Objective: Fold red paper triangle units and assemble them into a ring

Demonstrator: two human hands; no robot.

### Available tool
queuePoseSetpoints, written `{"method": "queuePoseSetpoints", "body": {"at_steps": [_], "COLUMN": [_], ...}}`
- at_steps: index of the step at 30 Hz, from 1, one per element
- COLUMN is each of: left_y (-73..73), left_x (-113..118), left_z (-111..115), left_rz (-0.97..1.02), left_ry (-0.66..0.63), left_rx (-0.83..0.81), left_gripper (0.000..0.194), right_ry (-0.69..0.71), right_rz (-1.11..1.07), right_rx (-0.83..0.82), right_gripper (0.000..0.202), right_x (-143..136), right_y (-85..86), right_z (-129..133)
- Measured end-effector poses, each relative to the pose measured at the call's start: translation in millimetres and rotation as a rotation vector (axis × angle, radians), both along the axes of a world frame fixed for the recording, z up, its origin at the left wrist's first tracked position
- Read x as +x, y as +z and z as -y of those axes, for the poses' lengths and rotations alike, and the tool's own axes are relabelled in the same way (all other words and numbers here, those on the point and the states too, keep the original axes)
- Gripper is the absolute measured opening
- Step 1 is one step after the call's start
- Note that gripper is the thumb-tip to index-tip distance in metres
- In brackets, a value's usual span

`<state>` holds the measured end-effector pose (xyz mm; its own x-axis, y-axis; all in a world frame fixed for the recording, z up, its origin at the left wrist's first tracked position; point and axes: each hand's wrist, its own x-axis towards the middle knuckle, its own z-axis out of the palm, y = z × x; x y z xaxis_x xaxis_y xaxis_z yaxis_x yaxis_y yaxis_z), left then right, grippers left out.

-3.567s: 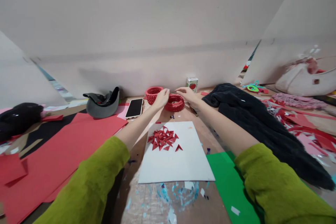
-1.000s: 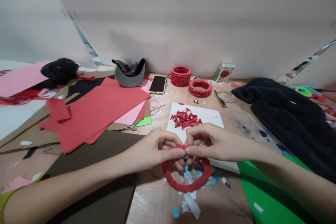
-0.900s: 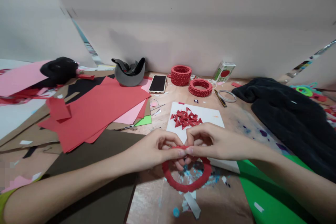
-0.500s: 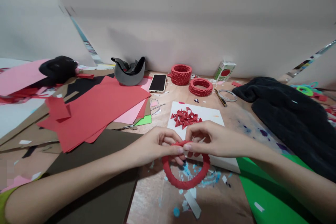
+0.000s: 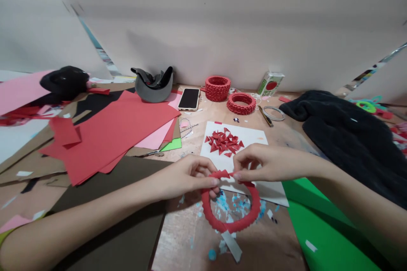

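Observation:
A ring of interlocked folded red paper pieces (image 5: 244, 221) stands tilted over the table between my hands. My left hand (image 5: 195, 178) grips its upper left part, thumb in front and fingers curled behind. At the upper right, my right hand (image 5: 262, 163) pinches the ring between thumb and fingers; a small gap or thin spot shows at the top between the two hands. Just beyond them, a pile of small folded red paper triangles (image 5: 223, 142) lies on a white sheet (image 5: 256, 136). My right fingertips are partly hidden.
Two thicker red paper rings, one taller (image 5: 218, 89) and one lower (image 5: 241, 104), sit by the wall near a phone (image 5: 189, 99) and a small carton (image 5: 271, 84). Red paper sheets (image 5: 117, 131) and a grey cap (image 5: 154, 87) lie left; dark cloth (image 5: 346, 135) and green sheet (image 5: 327, 228) right.
My right hand has shifted right along the ring, away from my left hand, uncovering the ring's top. The ring has moved slightly right and looks stretched less round. The view has shifted a little.

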<state>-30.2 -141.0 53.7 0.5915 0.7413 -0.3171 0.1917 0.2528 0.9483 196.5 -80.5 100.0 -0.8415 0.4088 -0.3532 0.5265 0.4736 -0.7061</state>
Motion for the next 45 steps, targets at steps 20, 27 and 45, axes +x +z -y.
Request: {"method": "queuePoseSetpoints", "body": {"at_steps": [20,27,45], "left_y": [10.1,6.1,23.0], "left_x": [1.0,0.4,1.2], "left_z": [1.0,1.5,11.9], "left_rz": [-0.06,0.002,-0.051], "left_ry": [-0.003,-0.002,0.076], "left_rx": [0.066,0.073,0.207], "left_gripper": [0.017,0.022,0.02], "right_ry": [-0.234,-0.322,-0.384], "right_rz": [0.044,0.324,-0.439], "right_rx": [0.738,0.606,0.109], "right_gripper": [0.027,0.02,0.005], "right_x": [-24.4,7.3,-5.9], "right_y": [-2.3,-22.1,13.8], "right_z": [-35.9,-12.0,43.4]}}
